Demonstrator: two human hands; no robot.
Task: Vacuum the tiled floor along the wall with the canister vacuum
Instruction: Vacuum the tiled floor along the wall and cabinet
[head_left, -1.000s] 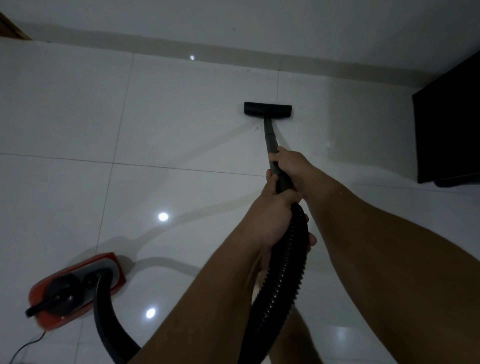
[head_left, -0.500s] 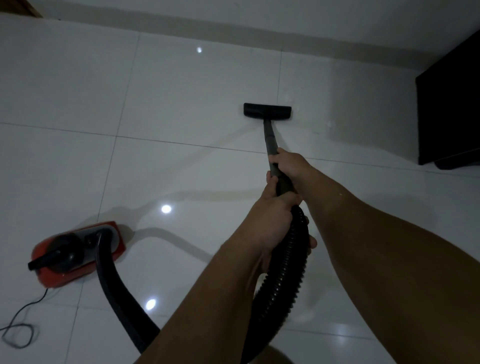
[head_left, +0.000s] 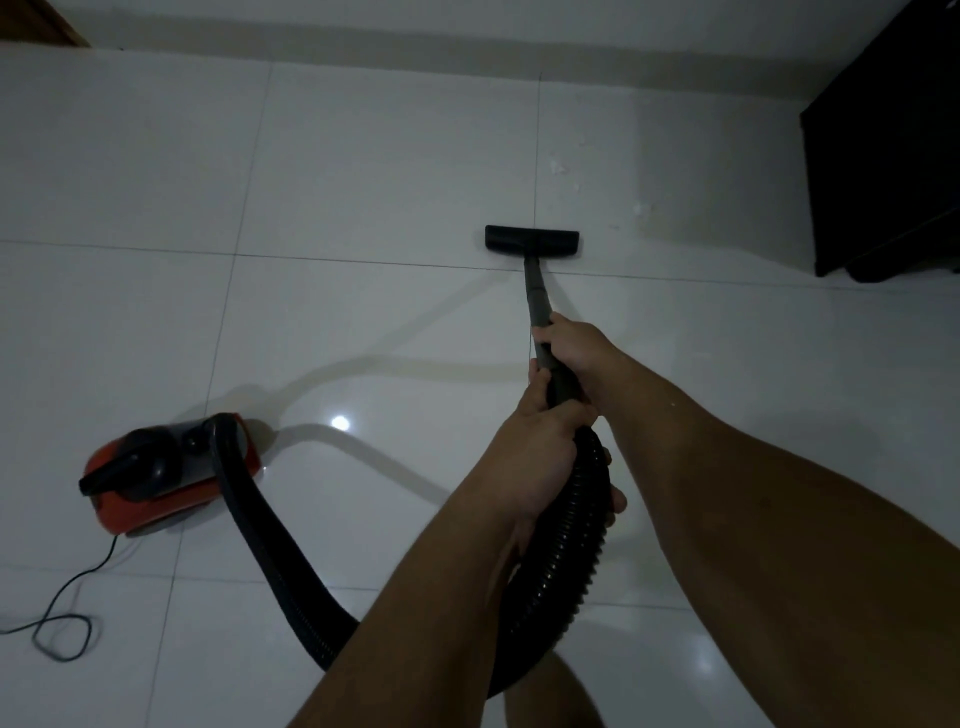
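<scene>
A black floor nozzle (head_left: 532, 242) lies flat on the white tiled floor (head_left: 363, 171), just beyond a grout line and well short of the wall's skirting (head_left: 467, 52). Its dark wand (head_left: 537, 296) slopes back to my hands. My right hand (head_left: 576, 345) grips the wand higher up; my left hand (head_left: 540, 457) grips where the ribbed black hose (head_left: 566, 561) joins it. The hose loops down past my arms and back left to the red canister vacuum (head_left: 166, 475) on the floor at lower left.
A dark cabinet (head_left: 883, 171) stands at the right against the wall. The vacuum's thin power cord (head_left: 62, 618) curls on the tiles at the bottom left. A brown wooden edge (head_left: 31, 21) shows at the top left corner. Pale specks (head_left: 561, 169) lie beyond the nozzle.
The nozzle has drawn back from the wall towards me, now near the grout line. The canister and its cord have come further into view at lower left.
</scene>
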